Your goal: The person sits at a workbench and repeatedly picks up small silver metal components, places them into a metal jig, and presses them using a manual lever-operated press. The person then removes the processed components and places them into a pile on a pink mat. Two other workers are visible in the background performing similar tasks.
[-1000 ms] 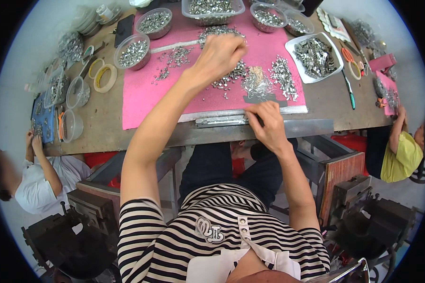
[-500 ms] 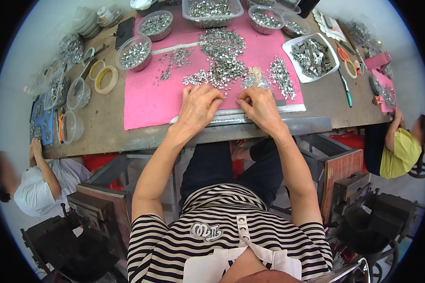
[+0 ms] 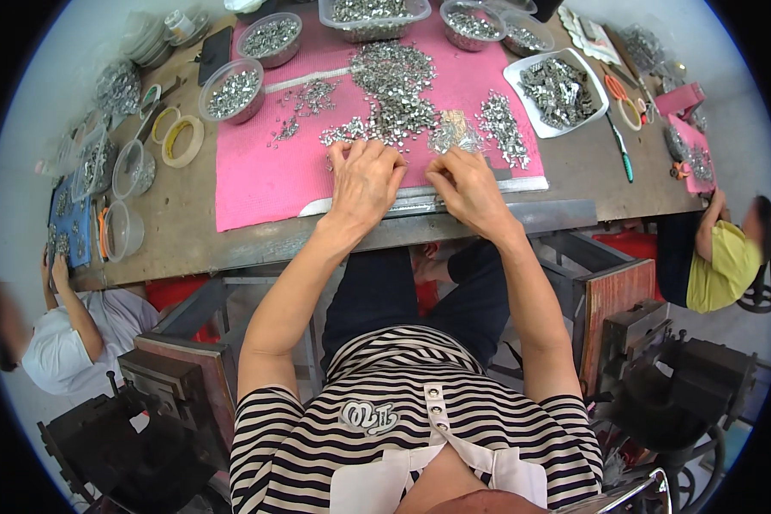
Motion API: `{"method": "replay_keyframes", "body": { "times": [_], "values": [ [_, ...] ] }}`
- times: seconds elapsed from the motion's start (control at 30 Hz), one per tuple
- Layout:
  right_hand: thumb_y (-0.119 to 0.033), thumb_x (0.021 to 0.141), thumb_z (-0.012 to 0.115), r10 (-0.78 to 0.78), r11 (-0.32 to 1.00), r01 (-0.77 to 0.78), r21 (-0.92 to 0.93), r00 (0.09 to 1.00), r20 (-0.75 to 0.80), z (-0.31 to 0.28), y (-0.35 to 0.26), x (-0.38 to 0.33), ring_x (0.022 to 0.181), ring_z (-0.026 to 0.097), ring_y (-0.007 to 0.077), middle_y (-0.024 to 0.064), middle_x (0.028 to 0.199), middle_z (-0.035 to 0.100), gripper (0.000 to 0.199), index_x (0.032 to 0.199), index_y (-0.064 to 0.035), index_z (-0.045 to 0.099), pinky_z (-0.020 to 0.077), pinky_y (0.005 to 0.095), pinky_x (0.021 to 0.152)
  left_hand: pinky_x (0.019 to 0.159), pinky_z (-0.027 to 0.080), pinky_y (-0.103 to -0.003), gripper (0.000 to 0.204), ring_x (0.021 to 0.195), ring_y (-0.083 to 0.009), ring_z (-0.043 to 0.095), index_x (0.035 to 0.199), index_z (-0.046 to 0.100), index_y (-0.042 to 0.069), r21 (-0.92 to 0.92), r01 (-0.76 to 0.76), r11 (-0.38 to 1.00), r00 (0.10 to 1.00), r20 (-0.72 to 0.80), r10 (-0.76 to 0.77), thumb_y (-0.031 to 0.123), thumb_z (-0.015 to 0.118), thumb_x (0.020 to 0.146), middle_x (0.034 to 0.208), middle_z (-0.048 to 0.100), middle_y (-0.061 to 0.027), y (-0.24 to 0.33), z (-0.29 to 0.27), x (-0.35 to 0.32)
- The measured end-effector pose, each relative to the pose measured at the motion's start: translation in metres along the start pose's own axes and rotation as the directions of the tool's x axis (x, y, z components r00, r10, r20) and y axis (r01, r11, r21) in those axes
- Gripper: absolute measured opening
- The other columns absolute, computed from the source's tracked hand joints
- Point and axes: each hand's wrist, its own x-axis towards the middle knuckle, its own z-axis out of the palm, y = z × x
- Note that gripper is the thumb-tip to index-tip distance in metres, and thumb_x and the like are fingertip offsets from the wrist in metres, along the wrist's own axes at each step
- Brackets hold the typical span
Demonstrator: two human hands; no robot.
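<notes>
My left hand (image 3: 367, 182) is bent over the near edge of a heap of small silvery metal pieces (image 3: 407, 111), its fingers curled down. Whatever lies under those fingertips is hidden. A little to the right, my right hand (image 3: 471, 193) has thumb and fingers pressed together above a silvery metal bar (image 3: 415, 204) along the mat's near edge; I cannot make out anything between them. Just beyond the right hand is a small clear bag (image 3: 456, 133) on the pink mat (image 3: 257, 184). A separate patch of metal pieces (image 3: 504, 128) spreads to its right.
Tubs of metal pieces (image 3: 231, 92) line the mat's far side. At right stand a white dish (image 3: 557, 92) of larger metal parts, a green-handled tool (image 3: 627, 167) and orange-handled scissors (image 3: 615, 87). Tape rolls (image 3: 182, 141) lie left. One person (image 3: 86, 334) sits at each side.
My left hand has reached slightly farther toward the heap, its fingers spreading a little over the pieces. The right hand stays pinched near the metal bar. The whole view has shifted slightly.
</notes>
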Motion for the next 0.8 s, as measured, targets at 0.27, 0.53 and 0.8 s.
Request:
{"method": "replay_keyframes", "body": {
  "times": [0.27,0.53,0.8],
  "values": [
    [-0.005,0.092,0.070,0.017,0.980,0.006,0.200,0.994,-0.110,0.002,-0.015,-0.041,0.093,0.062,0.0271,0.0088,0.097,0.065,0.007,0.095,-0.0023,0.063,0.0433,0.0395,0.087,0.092,0.036,-0.043,0.009,0.091,-0.0235,0.060,0.097,0.069,0.010,-0.062,-0.025,0.998,1.000,0.018,0.026,0.013,0.074,0.090,0.089,0.065,-0.0031,-0.002,0.001,0.000],
    [-0.003,0.093,0.071,0.033,0.987,-0.010,0.157,0.989,-0.143,0.008,-0.020,-0.044,0.094,0.065,0.0270,0.0092,0.098,0.070,0.007,0.096,-0.0023,0.064,0.0449,0.0387,0.088,0.080,0.044,-0.042,0.007,0.085,-0.0301,0.060,0.101,0.061,0.003,-0.388,0.180,0.904,0.982,0.120,-0.144,0.003,0.064,0.095,0.087,0.063,-0.0105,0.020,-0.022,-0.017],
    [-0.004,0.087,0.073,-0.093,0.995,0.098,0.019,0.979,-0.181,0.012,-0.016,-0.045,0.095,0.062,0.0258,0.0051,0.098,0.066,0.013,0.097,-0.0060,0.066,0.0416,0.0394,0.087,0.081,0.045,-0.042,0.008,0.087,-0.0318,0.059,0.101,0.062,0.001,-0.447,0.074,0.892,0.997,0.063,-0.051,0.001,0.064,0.094,0.089,0.063,-0.0119,0.038,-0.012,-0.026]
  ]
}}
